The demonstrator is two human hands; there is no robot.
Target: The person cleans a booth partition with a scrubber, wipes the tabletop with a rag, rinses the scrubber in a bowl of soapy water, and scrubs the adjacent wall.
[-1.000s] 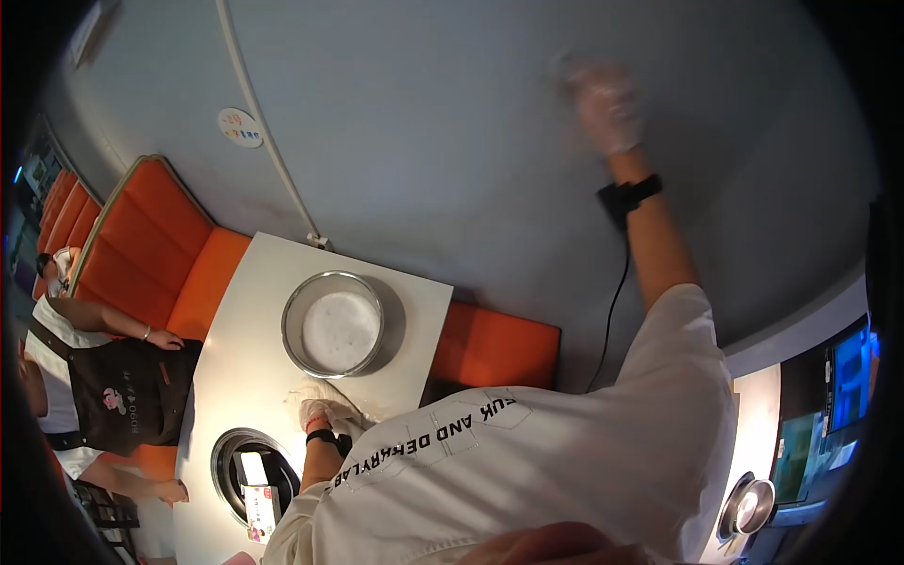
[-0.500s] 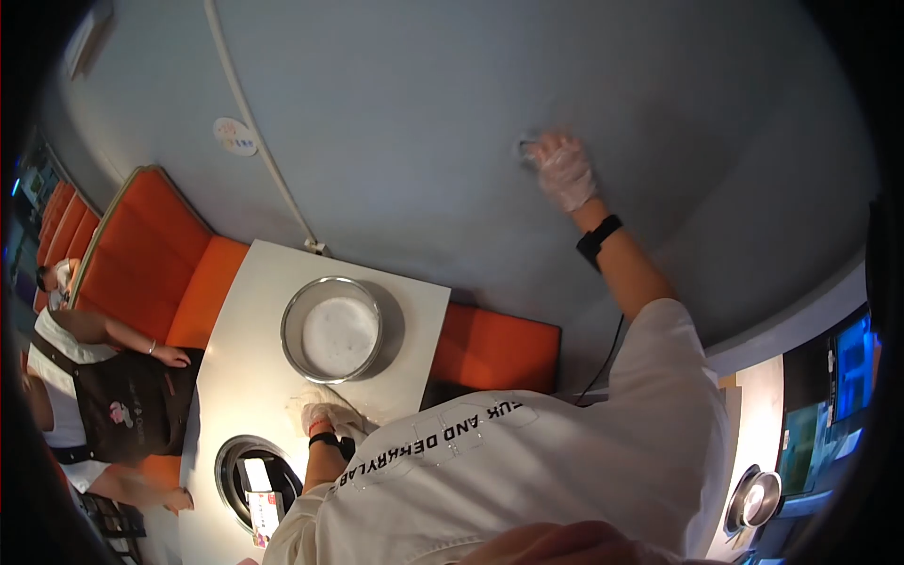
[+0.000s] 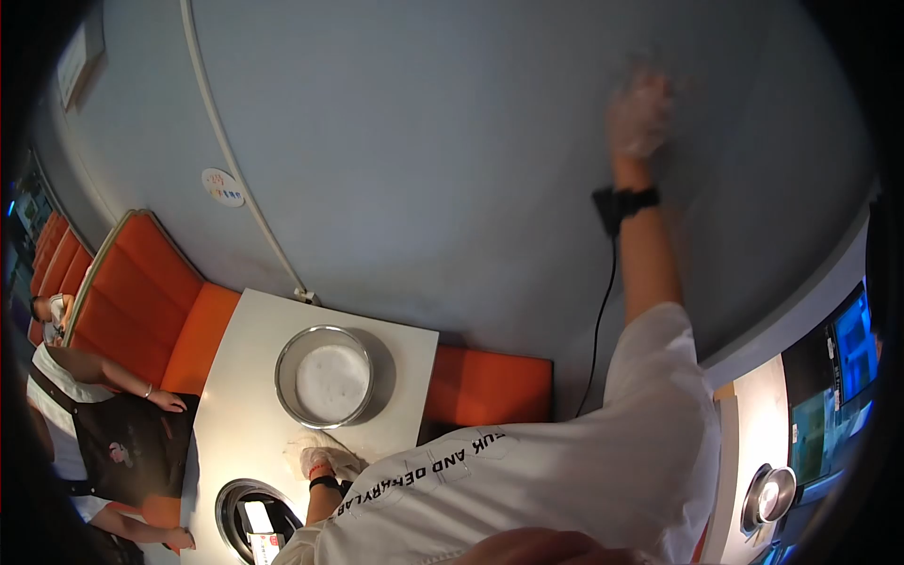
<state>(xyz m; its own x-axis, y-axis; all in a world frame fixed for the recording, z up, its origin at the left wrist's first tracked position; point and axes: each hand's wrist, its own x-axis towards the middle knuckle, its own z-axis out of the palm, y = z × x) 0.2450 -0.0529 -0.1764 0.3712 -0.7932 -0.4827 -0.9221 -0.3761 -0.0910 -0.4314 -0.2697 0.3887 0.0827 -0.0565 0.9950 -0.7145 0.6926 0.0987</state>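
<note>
My right hand (image 3: 642,113), in a clear plastic glove, is raised against the grey wall (image 3: 424,169). Motion smears its fingers, so whether it holds anything does not show. A black band (image 3: 626,202) is on that wrist, with a dark cord hanging below it. Low on the left, my left hand (image 3: 318,461), also gloved, rests at the white table (image 3: 254,377) beside a pale crumpled patch, perhaps cloth or loose glove. Its fingers cannot be made out. Just beyond it stands a round metal pot (image 3: 325,377) with white foamy contents.
A dark round hob or well (image 3: 231,508) in the table has a white and red packet (image 3: 259,527) over it. Orange bench seats (image 3: 490,386) flank the table. A person in a dark apron (image 3: 132,443) is at the left. Another metal pot (image 3: 772,494) stands at the right.
My right hand has moved up and to the right along the wall, and the arm is straighter. The view has shifted, so the table sits lower. My left hand stays by the pot.
</note>
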